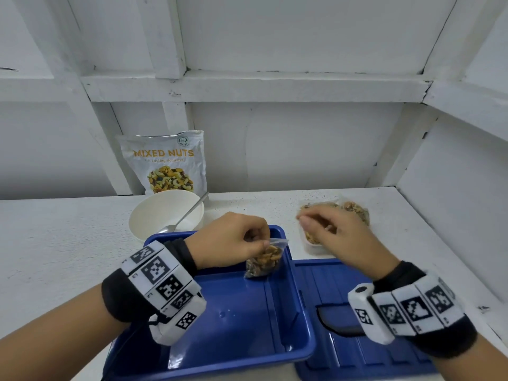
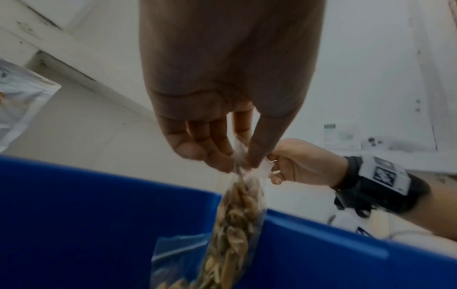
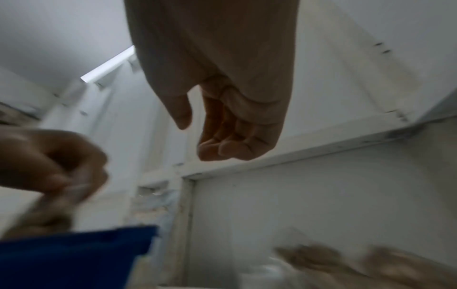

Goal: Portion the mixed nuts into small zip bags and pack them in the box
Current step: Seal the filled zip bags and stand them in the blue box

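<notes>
Blue plastic box point(image 1: 233, 325) sits open on white shelf point(image 1: 68, 243), lid point(image 1: 357, 339) beside it. Head view: left hand point(image 1: 228, 240) pinches top of filled zip bag point(image 1: 264, 261), bag hanging over box's far right corner. Right hand point(image 1: 330, 232) hovers above more filled bags point(image 1: 354, 209), fingers loosely curled, holding nothing. Bowl point(image 1: 165, 215) w/ spoon point(image 1: 187, 213), mixed nuts pouch point(image 1: 167, 160) behind.
L wrist view: thumb & fingers point(image 2: 259, 148) pinch bag top.
R wrist view: blurred; palm loose, nothing held.
</notes>
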The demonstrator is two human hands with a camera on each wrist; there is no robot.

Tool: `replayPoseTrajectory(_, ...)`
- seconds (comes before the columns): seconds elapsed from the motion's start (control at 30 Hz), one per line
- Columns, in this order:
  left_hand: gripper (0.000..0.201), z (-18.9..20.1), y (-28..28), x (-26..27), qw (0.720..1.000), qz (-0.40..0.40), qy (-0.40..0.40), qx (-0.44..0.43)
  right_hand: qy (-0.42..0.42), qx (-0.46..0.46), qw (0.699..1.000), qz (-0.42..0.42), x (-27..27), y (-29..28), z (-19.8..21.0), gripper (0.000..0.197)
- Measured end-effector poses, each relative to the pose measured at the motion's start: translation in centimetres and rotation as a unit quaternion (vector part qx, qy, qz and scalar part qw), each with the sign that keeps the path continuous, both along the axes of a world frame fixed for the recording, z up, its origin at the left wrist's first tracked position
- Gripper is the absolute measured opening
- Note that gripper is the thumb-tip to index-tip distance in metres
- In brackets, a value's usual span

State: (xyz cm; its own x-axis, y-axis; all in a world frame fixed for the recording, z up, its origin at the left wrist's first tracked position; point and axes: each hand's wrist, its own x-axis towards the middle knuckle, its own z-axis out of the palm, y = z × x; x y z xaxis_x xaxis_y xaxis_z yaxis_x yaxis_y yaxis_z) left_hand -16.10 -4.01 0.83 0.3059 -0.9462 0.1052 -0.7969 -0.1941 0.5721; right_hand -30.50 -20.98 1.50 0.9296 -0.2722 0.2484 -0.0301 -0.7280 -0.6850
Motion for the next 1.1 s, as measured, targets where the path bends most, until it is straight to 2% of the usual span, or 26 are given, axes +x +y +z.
replayPoseTrajectory(0.13, 0.015, -1.7, -1.1, 0.5, 0.993, -0.026, -0.043, 0.103, 0.014, -0.038, 0.980, -0.193, 0.1, -6.3, -2.9, 0.015)
replayPoseTrajectory(0.23, 0.015, -3.1, -1.8, 0.5, 0.988, -0.017, -0.062, 0.141, 0.051, -0.052, 0.965, -0.251, 0.7, -9.4, -5.6, 0.018)
replayPoseTrajectory(0.4, 0.016, -5.4, -2.1, 0.7, 0.982, 0.022, -0.084, 0.167, 0.078, -0.118, 0.961, -0.238, 2.1, -10.8, -7.7, 0.031)
replayPoseTrajectory(0.57, 0.016, -6.3, -2.0, 1.0, 0.982, 0.053, -0.081, 0.163, 0.062, -0.154, 0.964, -0.210, 3.5, -10.6, -8.0, 0.029)
replayPoseTrajectory(0.7, 0.015, -6.3, -1.7, 1.1, 0.982, 0.058, -0.068, 0.165, 0.019, -0.151, 0.964, -0.217, 4.4, -10.8, -8.3, 0.016)
replayPoseTrajectory(0.87, 0.016, -6.0, -1.4, 1.2, 0.982, 0.061, -0.063, 0.169, -0.040, -0.137, 0.965, -0.219, 4.5, -10.4, -7.9, 0.012)
replayPoseTrajectory(1.0, 0.017, -5.4, -1.3, 1.3, 0.981, 0.063, -0.068, 0.168, -0.114, -0.123, 0.962, -0.216, 4.3, -9.3, -6.0, 0.013)
replayPoseTrajectory(1.1, 0.021, -4.3, -1.0, 1.5, 0.979, 0.067, -0.095, 0.167, -0.153, -0.065, 0.965, -0.203, 3.9, -7.7, -3.3, 0.013)
